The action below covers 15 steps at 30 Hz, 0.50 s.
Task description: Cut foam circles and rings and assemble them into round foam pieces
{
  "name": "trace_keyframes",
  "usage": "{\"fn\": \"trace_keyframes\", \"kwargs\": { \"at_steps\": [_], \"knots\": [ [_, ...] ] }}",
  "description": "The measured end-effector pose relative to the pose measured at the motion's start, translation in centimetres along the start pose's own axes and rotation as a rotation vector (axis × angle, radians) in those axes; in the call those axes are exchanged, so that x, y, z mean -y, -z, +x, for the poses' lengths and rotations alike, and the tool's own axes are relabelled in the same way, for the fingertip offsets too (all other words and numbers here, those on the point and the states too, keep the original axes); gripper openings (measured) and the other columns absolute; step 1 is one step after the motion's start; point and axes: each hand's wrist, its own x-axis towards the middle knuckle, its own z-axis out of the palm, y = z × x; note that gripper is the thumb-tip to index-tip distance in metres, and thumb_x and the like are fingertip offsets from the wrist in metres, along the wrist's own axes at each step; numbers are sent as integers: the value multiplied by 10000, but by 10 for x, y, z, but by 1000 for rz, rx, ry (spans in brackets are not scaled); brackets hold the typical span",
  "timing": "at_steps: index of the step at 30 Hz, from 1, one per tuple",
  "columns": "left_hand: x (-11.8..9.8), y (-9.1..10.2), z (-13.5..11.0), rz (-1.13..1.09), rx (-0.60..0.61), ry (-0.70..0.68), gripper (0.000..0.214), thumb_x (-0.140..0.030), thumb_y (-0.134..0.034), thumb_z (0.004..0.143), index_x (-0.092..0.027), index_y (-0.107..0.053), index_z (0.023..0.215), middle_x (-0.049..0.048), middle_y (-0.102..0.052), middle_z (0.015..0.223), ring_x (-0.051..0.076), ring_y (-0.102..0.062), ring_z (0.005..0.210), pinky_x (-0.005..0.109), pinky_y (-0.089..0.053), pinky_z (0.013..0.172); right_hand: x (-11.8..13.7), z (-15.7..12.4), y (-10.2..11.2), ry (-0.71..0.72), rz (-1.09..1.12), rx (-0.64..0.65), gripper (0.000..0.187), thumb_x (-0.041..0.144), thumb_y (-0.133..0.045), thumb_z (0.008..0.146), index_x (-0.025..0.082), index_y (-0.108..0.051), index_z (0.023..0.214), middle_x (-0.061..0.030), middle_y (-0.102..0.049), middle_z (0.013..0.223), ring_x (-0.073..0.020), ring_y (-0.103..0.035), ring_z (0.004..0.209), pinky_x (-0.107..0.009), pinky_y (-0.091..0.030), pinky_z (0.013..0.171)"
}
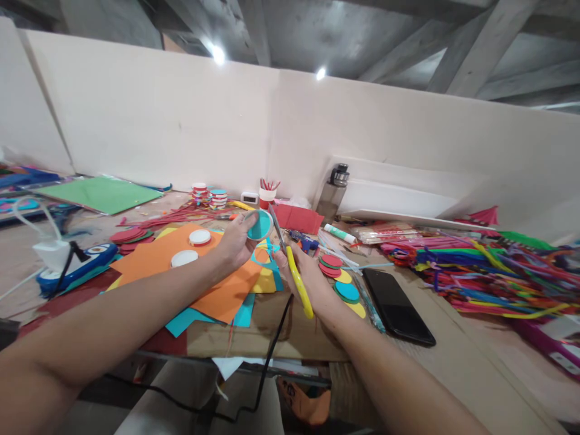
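Centre of frame: left hand (235, 241) fingers pinching teal paper disc (260, 225); right hand (304, 275) fingers wrapped around yellow-handled scissors (296, 279), above desk (290, 335).

My left hand (235, 241) holds the teal paper disc (260, 225) above the wooden table (290, 338), just left of my right hand (312, 281). My right hand grips the yellow-handled scissors (296, 278), blades pointing away from me beside the disc. Under my left hand lies the orange paper sheet (154, 260), with two white round lids (200, 237) on it. Right of my right hand sit the small cut paper circles (333, 266), then the black flat phone (399, 305), and farther right the heap of multicoloured pipe cleaners (475, 272). Behind, by the wall, stands the clear water bottle (334, 190), with the white paper cup (267, 196) to its left. The green paper sheet (99, 194) lies far left at the back.
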Motion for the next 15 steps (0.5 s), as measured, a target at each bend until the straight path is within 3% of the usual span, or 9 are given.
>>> {"fn": "trace_keyframes", "kwargs": {
  "at_steps": [9,15],
  "knots": [
    [4,-2,-6,81,-5,-11,190,-203,-695,745,-158,-555,865,-9,-639,803,74,-583,657,192,-496,635,-1,0,2,-11,-95,-30,251,443,-490,873,199,-503,810,18,-537,707,-120,-462,635,-223,-361,560],
    [2,-4,-10,165,-37,-31,192,-160,-683,737,-147,-530,852,-13,-621,746,73,-567,614,186,-480,590,-6,2,3,-107,22,-66,281,500,-488,868,220,-499,873,50,-483,601,-110,-453,533,-224,-366,513]
  ]
}}
